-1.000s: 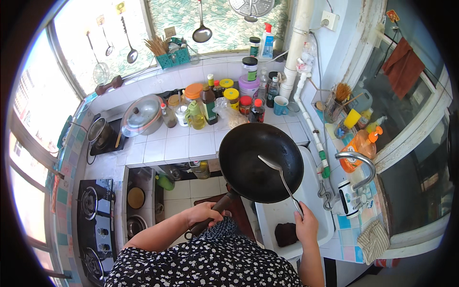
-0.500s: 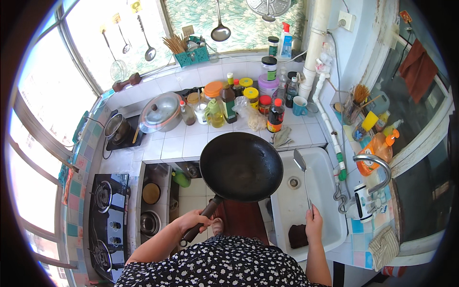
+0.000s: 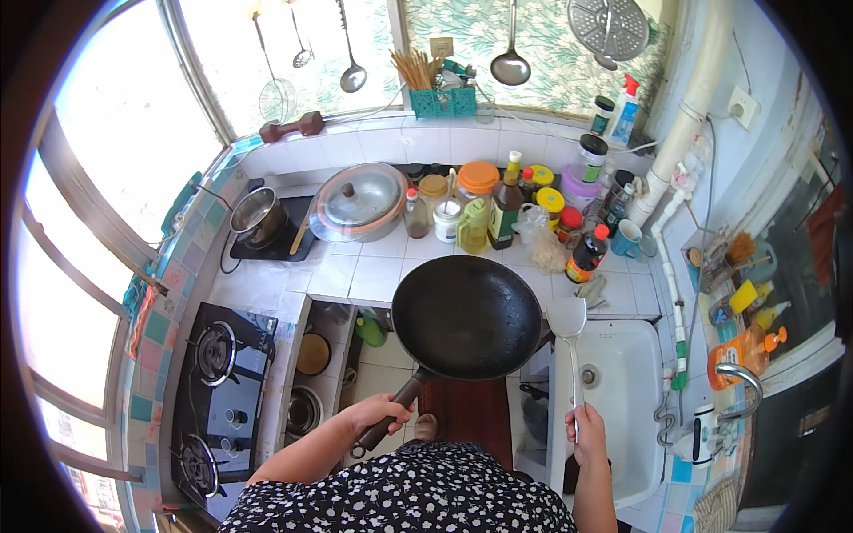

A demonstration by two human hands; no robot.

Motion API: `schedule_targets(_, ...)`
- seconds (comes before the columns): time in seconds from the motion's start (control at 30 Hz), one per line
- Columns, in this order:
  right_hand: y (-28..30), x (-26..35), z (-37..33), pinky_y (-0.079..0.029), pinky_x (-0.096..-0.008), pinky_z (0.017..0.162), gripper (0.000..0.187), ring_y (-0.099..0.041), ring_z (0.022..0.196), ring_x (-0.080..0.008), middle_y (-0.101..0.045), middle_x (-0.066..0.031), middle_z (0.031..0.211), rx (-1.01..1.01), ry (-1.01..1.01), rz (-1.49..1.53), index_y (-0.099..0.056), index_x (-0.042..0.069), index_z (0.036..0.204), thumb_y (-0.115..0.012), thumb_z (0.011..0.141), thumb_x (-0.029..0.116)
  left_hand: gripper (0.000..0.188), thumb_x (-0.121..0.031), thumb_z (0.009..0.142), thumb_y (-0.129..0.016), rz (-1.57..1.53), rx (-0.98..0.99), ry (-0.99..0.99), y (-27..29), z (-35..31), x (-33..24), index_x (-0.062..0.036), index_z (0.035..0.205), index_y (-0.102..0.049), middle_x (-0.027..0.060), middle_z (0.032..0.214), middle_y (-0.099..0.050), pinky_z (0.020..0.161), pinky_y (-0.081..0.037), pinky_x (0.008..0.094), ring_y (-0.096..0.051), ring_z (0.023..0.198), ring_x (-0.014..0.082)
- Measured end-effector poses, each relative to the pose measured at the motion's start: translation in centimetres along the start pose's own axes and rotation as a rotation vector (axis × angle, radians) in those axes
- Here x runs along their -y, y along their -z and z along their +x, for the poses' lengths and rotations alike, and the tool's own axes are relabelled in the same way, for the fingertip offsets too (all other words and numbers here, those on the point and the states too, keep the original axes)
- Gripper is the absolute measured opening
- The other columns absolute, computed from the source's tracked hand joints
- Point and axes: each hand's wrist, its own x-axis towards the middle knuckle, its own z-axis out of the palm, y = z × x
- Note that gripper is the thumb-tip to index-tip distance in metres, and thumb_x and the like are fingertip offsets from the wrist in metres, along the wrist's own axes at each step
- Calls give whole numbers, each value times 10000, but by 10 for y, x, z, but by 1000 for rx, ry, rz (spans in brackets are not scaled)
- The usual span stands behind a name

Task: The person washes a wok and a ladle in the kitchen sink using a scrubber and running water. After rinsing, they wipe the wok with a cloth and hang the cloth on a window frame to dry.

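A black wok [image 3: 467,316] is held out in front of me over the floor, its inside facing up. My left hand [image 3: 380,417] is wrapped round the wok's brown handle [image 3: 404,398]. In my right hand [image 3: 586,433] is a metal spatula [image 3: 575,353], held upright by its handle with the flat blade at the top. The blade stands just right of the wok's rim, in front of the sink's left edge; whether they touch I cannot tell. Behind my right hand, a dark cloth [image 3: 570,475] in the sink is partly hidden.
The white sink [image 3: 633,435] with a curved tap [image 3: 745,377] is at right. A two-burner gas stove [image 3: 233,382] stands at left. Along the back counter are a lidded pot [image 3: 360,202], a soy sauce bottle [image 3: 587,254] and several jars. A small saucepan [image 3: 258,216] sits on a black cooktop.
The view has turned left. The wok has moved away from the sink's edge, and the spatula has come left, closer to the wok, its blade now facing me more flatly.
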Motion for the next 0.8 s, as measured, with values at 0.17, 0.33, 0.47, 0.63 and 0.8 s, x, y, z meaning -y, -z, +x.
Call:
schedule_targets(0.17, -44, 2, 19, -352, -207, 428, 509, -448, 487, -84, -589, -86, 782, 39, 53, -111, -274, 71, 1383, -465, 914, 114, 285, -71, 721, -612, -41, -29, -18, 35, -12, -5, -23, 965, -473, 11, 707, -512, 468, -407, 217, -491, 484, 94)
schedule_targets(0.33, -97, 4, 47, -353, -208, 425, 497, -453, 492, -87, -584, -83, 791, 90, 56, -40, -322, 96, 1366, -463, 890, 71, 243, -54, 736, -618, -78, -66, -44, 64, -24, -11, -33, 937, -482, 16, 675, -495, 484, -406, 217, -491, 487, 95)
schedule_targets(0.47, -137, 7, 65, -349, -206, 433, 391, -465, 514, -76, -573, -52, 794, 145, 3, 73, -437, 88, 1275, -461, 886, 68, 247, -53, 735, -621, -132, -96, -71, 88, -35, -9, -30, 936, -480, 17, 673, -498, 472, -404, 212, -491, 483, 94)
schedule_targets(0.63, -172, 2, 79, -402, -210, 516, 323, -533, 659, -85, -601, -63, 961, 202, 71, -26, -491, 86, 1201, -483, 881, 121, 285, -64, 727, -621, -183, -110, -85, 114, -48, -2, -9, 965, -472, 18, 709, -509, 476, -424, 218, -498, 496, 97)
schedule_targets(0.8, -220, 43, 48, -465, -305, 808, 515, -537, 1105, -204, -463, -126, 1341, 553, 570, -386, -412, 59, 1282, -633, 824, 139, 283, -53, 731, -616, -222, -125, -97, 135, -56, 1, -7, 966, -466, 24, 689, -510, 469, -420, 214, -502, 489, 101)
